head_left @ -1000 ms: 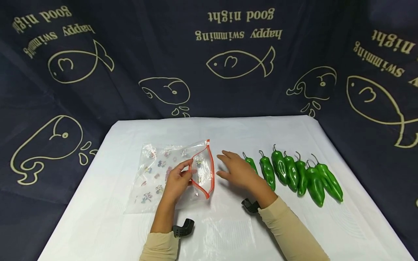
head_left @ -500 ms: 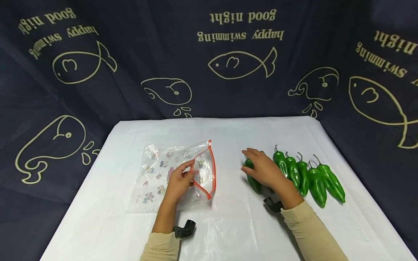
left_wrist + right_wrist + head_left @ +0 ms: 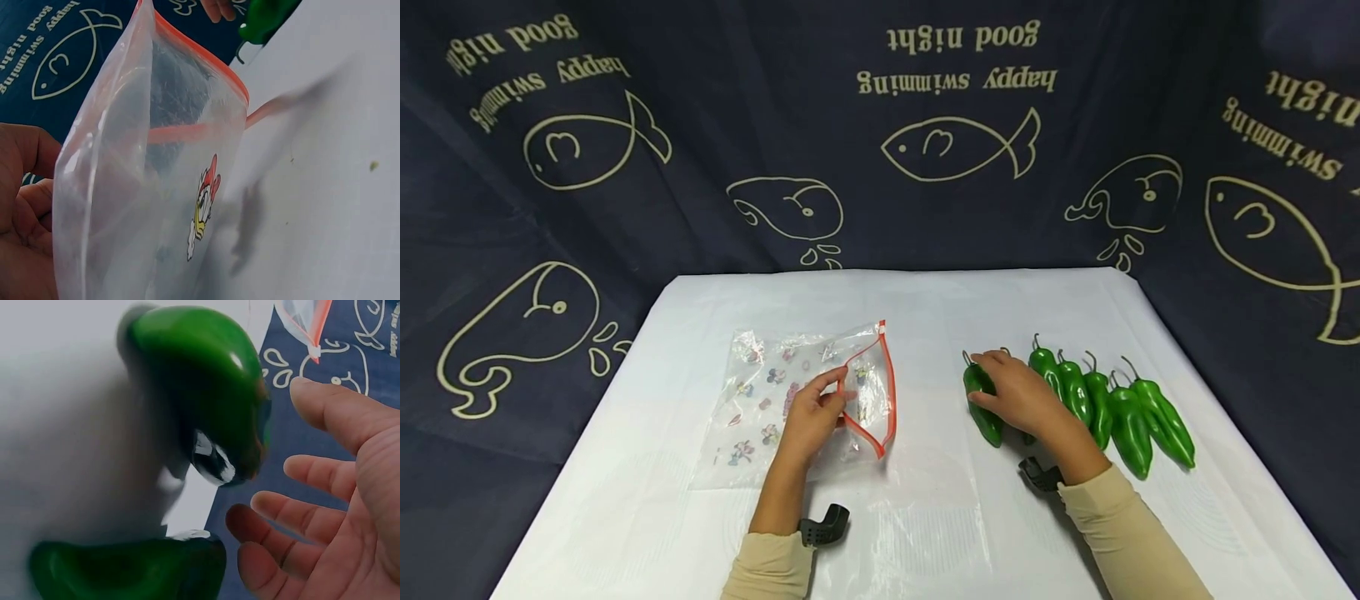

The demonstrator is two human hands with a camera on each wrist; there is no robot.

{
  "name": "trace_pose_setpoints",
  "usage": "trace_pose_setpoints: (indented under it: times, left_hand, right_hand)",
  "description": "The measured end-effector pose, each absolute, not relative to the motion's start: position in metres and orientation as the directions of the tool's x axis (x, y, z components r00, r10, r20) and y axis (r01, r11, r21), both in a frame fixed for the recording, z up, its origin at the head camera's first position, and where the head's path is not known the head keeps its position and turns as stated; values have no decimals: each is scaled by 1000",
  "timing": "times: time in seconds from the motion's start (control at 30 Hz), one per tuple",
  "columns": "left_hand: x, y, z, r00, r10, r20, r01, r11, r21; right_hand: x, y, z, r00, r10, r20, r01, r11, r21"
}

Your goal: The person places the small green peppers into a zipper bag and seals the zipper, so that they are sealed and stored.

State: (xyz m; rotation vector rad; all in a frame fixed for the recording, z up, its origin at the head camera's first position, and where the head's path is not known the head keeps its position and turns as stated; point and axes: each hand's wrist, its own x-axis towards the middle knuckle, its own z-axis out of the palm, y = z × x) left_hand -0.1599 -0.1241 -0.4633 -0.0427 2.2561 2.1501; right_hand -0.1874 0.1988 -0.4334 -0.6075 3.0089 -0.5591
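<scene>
Left hand [image 3: 809, 421] pinches clear bag [image 3: 763, 385] at its open right end. Right hand [image 3: 1024, 395] empty, fingers spread, over leftmost pepper [image 3: 982, 420].

Wht tbl [image 3: 925, 304] w/ bag [image 3: 771, 396], peppers [image 3: 1076, 396]

A dark blue curtain [image 3: 685, 225] spans the upper frame, bearing pale fish [image 3: 958, 148], whales [image 3: 786, 208] and upside-down lettering [image 3: 957, 81]; a white tablecloth [image 3: 917, 304] occupies the lower centre.

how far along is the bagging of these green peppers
Done: the plastic bag gapes open at its red edge. Under way: the left hand pinches that edge; the right hand is at the leftmost pepper, no grip visible. Remaining, seemingly: all the bagging, as no pepper shows inside.
</scene>
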Motion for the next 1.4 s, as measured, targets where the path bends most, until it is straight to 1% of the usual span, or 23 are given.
trace_pose_setpoints:
  times: [0.23, 0.43, 0.67, 1.0, 1.13, 1.37, 1.4]
  left_hand:
    - [-161, -124, -464, -1000, -3, -28, -28, 61, 998]
    - [-162, -124, -466, -1000, 3, -6, -6, 84, 996]
    - [-161, -124, -467, -1000, 7, -17, -16, 105, 994]
    - [-162, -126, -468, -1000, 2, -12, -12, 113, 994]
    - [-163, -125, -470, -1000, 6, -12, -11, 109, 994]
    - [-146, -120, -430, -999, 29, -17, -14, 123, 992]
    - [-145, -121, -429, -999, 29, -15, -12, 125, 992]
  right_hand:
    - [-190, 197, -440, -933, -360, -1, -335, 869, -366]
    - [-191, 195, -442, -928, -372, -16, -338, 860, -381]
    - [-193, 193, -440, -922, -387, -17, -347, 845, -406]
    - [-201, 181, -434, -912, -409, 35, -376, 797, -473]
    - [-203, 174, -434, -907, -414, 82, -397, 772, -496]
    - [-207, 156, -432, -906, -396, 148, -407, 725, -556]
    - [-208, 152, -432, -908, -390, 154, -405, 721, -563]
